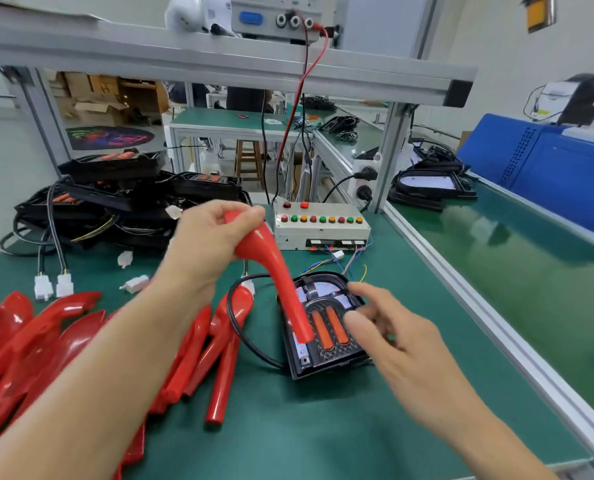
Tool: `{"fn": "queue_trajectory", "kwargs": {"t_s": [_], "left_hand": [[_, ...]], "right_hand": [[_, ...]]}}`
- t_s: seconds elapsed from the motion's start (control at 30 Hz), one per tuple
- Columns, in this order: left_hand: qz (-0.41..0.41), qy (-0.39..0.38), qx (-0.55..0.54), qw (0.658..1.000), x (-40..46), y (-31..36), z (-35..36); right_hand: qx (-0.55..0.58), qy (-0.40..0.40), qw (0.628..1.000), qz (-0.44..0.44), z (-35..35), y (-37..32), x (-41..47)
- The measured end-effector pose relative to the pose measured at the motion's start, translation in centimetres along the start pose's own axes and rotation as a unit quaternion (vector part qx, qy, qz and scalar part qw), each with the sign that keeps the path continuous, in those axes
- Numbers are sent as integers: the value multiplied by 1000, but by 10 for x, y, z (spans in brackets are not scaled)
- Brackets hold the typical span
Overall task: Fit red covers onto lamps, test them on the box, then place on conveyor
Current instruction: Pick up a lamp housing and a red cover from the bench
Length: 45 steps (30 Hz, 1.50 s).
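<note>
Green matting point(288, 427) covers the bench. At its middle lies a black lamp point(326, 327); the left hand point(212, 237) grips a red cover point(275, 268) whose lower end touches it. Right hand point(389, 327), blurred, fingers apparently loose, hovers just right. Test box point(320, 226) sits beyond, conveyor point(531, 258) right.

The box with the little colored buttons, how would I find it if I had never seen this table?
Look at the green worktable, toward its back edge near the metal frame post. The pale grey test box sits there, behind the black lamp. It is the only thing with rows of red, green and orange buttons on top, unlike the black lamps piled to its left.
</note>
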State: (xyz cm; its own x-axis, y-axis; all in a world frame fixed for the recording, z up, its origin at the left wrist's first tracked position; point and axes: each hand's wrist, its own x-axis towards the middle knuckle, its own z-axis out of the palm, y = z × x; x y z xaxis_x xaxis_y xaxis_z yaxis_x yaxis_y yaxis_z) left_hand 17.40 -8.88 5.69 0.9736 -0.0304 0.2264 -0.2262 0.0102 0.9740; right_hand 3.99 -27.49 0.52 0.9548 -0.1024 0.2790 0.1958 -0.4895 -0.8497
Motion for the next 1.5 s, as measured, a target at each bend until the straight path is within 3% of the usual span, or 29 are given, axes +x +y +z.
{"fn": "queue_trajectory", "kwargs": {"t_s": [0.17,0.37,0.5,0.57,0.63,0.7,0.77,0.87,0.97,1.13,1.27,1.37,1.5], "left_hand": [[-63,-33,-25,997,5,-28,51],[-188,-49,-211,958,15,-35,74],[-214,-72,-230,947,18,-41,79],[-203,-82,-147,965,22,-49,76],[-153,-67,76,983,30,-63,65],[-109,-51,262,958,35,-78,51],[-100,-102,366,920,39,-89,44],[-102,-176,447,871,36,-93,51],[-117,-198,490,841,34,-96,62],[-140,-166,421,880,35,-100,67],[-233,-129,195,944,36,-104,69],[-320,-111,26,940,35,-96,67],[-373,-137,-73,915,34,-81,68]], "right_hand": [[-68,-32,996,-47,15,-5,12],[-261,63,962,-46,0,5,15],[-251,25,967,-40,-6,8,19],[-258,8,965,-37,-8,10,22],[-286,-2,958,-13,-15,12,26],[-324,-23,946,7,-21,14,28],[-357,-54,932,18,-23,15,27],[-395,-81,915,34,-19,15,26],[-422,-90,901,42,-16,17,27],[-410,-90,905,62,-17,25,30],[-340,-72,937,45,-23,34,32],[-304,-49,951,26,-28,39,34],[-252,-27,967,14,-27,41,32]]}}
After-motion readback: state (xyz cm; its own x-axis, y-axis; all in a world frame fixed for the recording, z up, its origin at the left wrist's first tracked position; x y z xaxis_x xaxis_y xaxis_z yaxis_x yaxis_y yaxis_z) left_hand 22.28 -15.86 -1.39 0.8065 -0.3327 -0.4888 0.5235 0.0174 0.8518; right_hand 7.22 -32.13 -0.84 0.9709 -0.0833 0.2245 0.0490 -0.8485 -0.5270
